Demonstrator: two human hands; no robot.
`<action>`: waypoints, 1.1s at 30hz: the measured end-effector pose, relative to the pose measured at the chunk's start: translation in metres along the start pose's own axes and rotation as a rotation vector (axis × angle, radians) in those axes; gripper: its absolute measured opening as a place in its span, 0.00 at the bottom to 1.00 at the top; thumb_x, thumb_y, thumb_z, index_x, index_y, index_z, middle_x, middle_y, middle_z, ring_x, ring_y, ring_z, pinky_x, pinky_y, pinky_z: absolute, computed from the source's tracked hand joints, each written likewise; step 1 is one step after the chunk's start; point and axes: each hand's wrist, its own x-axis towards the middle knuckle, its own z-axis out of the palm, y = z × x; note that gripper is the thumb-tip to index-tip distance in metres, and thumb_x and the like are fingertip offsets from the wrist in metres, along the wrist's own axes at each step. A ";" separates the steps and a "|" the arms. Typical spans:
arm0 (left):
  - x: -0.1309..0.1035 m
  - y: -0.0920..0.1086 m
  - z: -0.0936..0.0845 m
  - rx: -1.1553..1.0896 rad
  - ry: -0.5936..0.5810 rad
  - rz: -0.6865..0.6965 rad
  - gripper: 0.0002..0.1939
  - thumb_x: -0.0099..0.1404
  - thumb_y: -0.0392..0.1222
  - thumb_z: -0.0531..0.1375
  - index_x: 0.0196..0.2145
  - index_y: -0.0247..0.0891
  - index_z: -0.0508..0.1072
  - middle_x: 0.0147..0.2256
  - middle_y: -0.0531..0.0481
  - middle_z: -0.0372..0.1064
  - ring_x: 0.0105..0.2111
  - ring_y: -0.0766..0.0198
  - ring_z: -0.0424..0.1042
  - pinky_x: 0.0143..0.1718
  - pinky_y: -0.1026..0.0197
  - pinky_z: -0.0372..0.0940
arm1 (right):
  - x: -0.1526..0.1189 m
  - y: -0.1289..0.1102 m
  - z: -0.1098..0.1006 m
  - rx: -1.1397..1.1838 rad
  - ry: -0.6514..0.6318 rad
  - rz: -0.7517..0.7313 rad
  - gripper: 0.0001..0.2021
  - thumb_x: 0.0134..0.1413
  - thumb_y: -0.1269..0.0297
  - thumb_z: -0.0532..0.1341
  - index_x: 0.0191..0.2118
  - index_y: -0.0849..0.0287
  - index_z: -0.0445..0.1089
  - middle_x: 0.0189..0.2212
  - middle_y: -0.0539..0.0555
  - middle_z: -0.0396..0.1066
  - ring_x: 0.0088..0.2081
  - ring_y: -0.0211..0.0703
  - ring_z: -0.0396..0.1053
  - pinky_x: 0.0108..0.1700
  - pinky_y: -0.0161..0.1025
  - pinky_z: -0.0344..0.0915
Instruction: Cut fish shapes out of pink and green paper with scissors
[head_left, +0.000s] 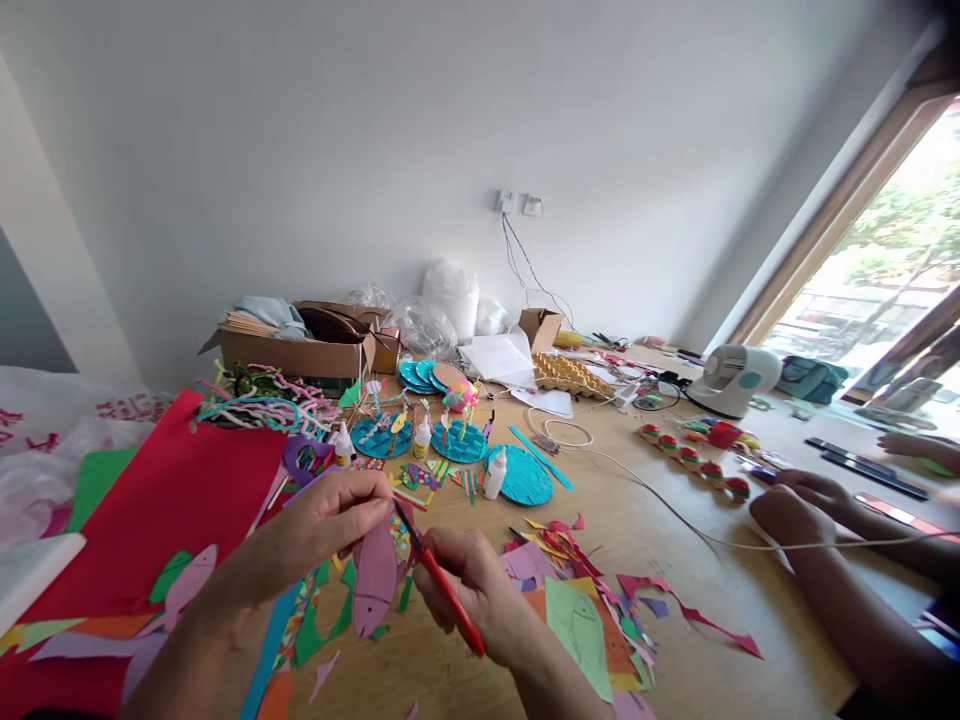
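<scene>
Between the thumb and fingers of my left hand (349,512) is a purple paper fish (373,585), hanging with its drawn eye and mouth toward me. My right hand (480,590) is closed around red-handled scissors (454,602). Their dark blades point up and left and meet the fish's upper end, close to my left fingertips. Patterned, dotted paper shows just behind the fish. Below my right hand lie paper scraps and a light green sheet (577,625) with a fish drawn on it. Another pink fish (193,580) rests on red paper at the left.
Blue round discs (519,474) with paper sea creatures and white glue bottles (495,472) stand mid-table. A cardboard box (296,352) is at the back left. A white cable (660,495) crosses the right side, near another person's hands (799,510) and a small fan (735,380).
</scene>
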 end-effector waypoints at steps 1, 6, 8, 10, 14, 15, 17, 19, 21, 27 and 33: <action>0.000 -0.001 0.000 0.011 -0.003 0.004 0.14 0.65 0.49 0.51 0.24 0.41 0.60 0.24 0.59 0.50 0.25 0.66 0.50 0.25 0.64 0.48 | 0.000 0.001 0.000 0.005 -0.003 -0.003 0.15 0.57 0.62 0.58 0.22 0.56 0.56 0.15 0.43 0.54 0.17 0.31 0.53 0.18 0.29 0.49; 0.001 -0.002 -0.003 0.075 -0.030 0.017 0.14 0.65 0.47 0.50 0.23 0.41 0.59 0.23 0.60 0.49 0.24 0.67 0.48 0.24 0.63 0.46 | 0.000 0.000 -0.001 -0.016 -0.005 -0.004 0.14 0.56 0.66 0.57 0.21 0.57 0.56 0.15 0.43 0.54 0.17 0.31 0.51 0.18 0.29 0.47; 0.001 -0.002 -0.002 0.082 -0.046 0.011 0.13 0.65 0.47 0.50 0.23 0.41 0.59 0.23 0.60 0.48 0.23 0.67 0.48 0.24 0.63 0.45 | 0.000 -0.001 -0.002 -0.033 -0.003 -0.010 0.13 0.55 0.66 0.56 0.21 0.57 0.56 0.15 0.43 0.54 0.18 0.31 0.50 0.19 0.29 0.47; 0.002 -0.002 -0.002 0.081 -0.047 0.005 0.13 0.64 0.46 0.50 0.24 0.41 0.59 0.23 0.60 0.48 0.23 0.67 0.48 0.23 0.63 0.45 | 0.000 -0.002 -0.002 -0.062 0.003 -0.015 0.13 0.54 0.66 0.56 0.21 0.57 0.56 0.15 0.43 0.53 0.18 0.31 0.50 0.19 0.29 0.46; 0.001 -0.002 -0.001 0.075 -0.037 -0.011 0.13 0.64 0.46 0.50 0.23 0.41 0.58 0.22 0.60 0.47 0.23 0.67 0.47 0.23 0.63 0.45 | -0.001 -0.003 -0.002 -0.137 0.026 -0.011 0.13 0.55 0.66 0.57 0.22 0.57 0.55 0.16 0.43 0.51 0.19 0.31 0.48 0.20 0.30 0.44; 0.001 -0.003 -0.001 0.073 -0.035 -0.013 0.13 0.64 0.46 0.50 0.23 0.42 0.58 0.22 0.60 0.47 0.23 0.67 0.47 0.22 0.63 0.45 | -0.001 -0.003 -0.002 -0.153 0.030 -0.010 0.13 0.55 0.66 0.57 0.22 0.57 0.55 0.16 0.43 0.51 0.20 0.31 0.48 0.20 0.30 0.44; 0.001 -0.004 -0.001 0.077 -0.032 -0.009 0.14 0.64 0.47 0.50 0.23 0.42 0.57 0.22 0.60 0.47 0.23 0.67 0.47 0.23 0.63 0.45 | -0.001 -0.003 -0.001 -0.181 0.036 -0.016 0.13 0.56 0.65 0.58 0.22 0.57 0.56 0.16 0.43 0.51 0.20 0.31 0.48 0.21 0.31 0.43; 0.002 -0.004 -0.001 0.090 -0.036 -0.008 0.14 0.64 0.47 0.50 0.23 0.42 0.57 0.22 0.60 0.47 0.23 0.67 0.47 0.23 0.63 0.45 | -0.002 -0.003 -0.001 -0.195 0.041 -0.023 0.14 0.57 0.64 0.57 0.22 0.58 0.56 0.16 0.43 0.51 0.21 0.32 0.47 0.21 0.31 0.43; 0.002 -0.003 -0.001 0.106 -0.035 -0.011 0.13 0.64 0.47 0.50 0.23 0.42 0.58 0.23 0.60 0.48 0.24 0.67 0.48 0.23 0.63 0.45 | -0.002 -0.002 -0.002 -0.199 0.043 -0.022 0.14 0.57 0.63 0.57 0.22 0.58 0.56 0.17 0.43 0.51 0.21 0.32 0.47 0.21 0.31 0.44; 0.003 0.000 -0.001 0.099 0.003 0.004 0.14 0.64 0.47 0.50 0.23 0.41 0.58 0.24 0.59 0.50 0.25 0.66 0.50 0.26 0.62 0.48 | -0.002 -0.001 -0.001 -0.192 0.059 -0.024 0.16 0.58 0.61 0.57 0.21 0.58 0.55 0.16 0.43 0.51 0.21 0.32 0.48 0.22 0.31 0.44; 0.003 0.002 0.000 0.121 0.034 0.021 0.13 0.65 0.46 0.50 0.23 0.41 0.59 0.24 0.59 0.51 0.26 0.65 0.51 0.27 0.63 0.49 | -0.001 -0.001 0.002 -0.087 0.048 -0.001 0.15 0.57 0.61 0.56 0.22 0.57 0.55 0.16 0.43 0.52 0.20 0.31 0.49 0.21 0.31 0.45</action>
